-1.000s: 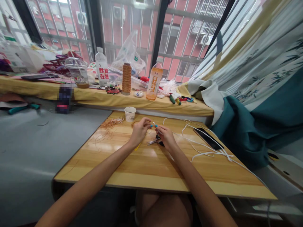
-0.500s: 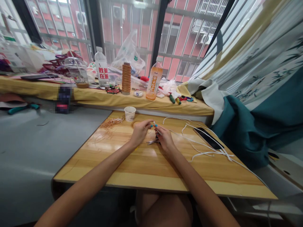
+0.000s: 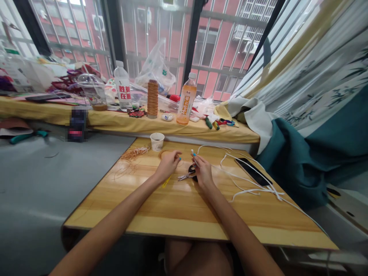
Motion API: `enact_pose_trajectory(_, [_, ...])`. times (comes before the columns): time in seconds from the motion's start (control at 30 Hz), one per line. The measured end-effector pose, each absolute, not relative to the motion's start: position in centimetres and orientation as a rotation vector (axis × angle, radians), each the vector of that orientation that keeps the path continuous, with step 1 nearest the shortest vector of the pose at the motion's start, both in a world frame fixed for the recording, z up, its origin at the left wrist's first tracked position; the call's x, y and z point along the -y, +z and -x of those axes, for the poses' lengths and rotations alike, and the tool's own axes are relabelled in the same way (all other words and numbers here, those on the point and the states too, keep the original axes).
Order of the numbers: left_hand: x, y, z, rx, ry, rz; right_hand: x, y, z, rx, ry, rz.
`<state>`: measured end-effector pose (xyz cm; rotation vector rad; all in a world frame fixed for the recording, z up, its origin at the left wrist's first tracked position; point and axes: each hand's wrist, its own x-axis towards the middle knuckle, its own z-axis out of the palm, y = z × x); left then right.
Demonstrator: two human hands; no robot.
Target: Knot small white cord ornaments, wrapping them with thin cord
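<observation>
Our left hand (image 3: 169, 165) has moved away from our right hand (image 3: 203, 171). Right fingers pinch the thin white cord (image 3: 192, 152), tip upright above the glossy yellow-brown wooden desk (image 3: 161, 211); left fingers curled, grip we cannot tell.

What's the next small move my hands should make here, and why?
Probably bring the left hand across to the white cord, since its tip sticks up from the right hand while the left hand sits apart from it.
</observation>
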<state>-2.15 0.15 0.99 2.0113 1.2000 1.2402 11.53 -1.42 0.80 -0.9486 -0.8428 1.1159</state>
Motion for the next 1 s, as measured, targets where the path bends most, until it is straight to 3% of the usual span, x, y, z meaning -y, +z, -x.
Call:
enact_pose_trajectory(0.4, [0.7, 1.4, 2.2, -1.110, 1.148, -1.800, 2.0, 0.8, -11.1, 0.971, 1.154, 1.085])
enact_pose_trajectory(0.6, [1.0, 1.4, 2.0, -0.953, 1.130, -1.667, 2.3, 1.9, -11.4, 0.909, 1.379, 0.972])
enact_pose_trajectory(1.0, [2.1, 1.9, 2.9, -1.004, 1.023, -2.068, 2.3, 2.7, -12.9, 0.964, 1.625, 1.006])
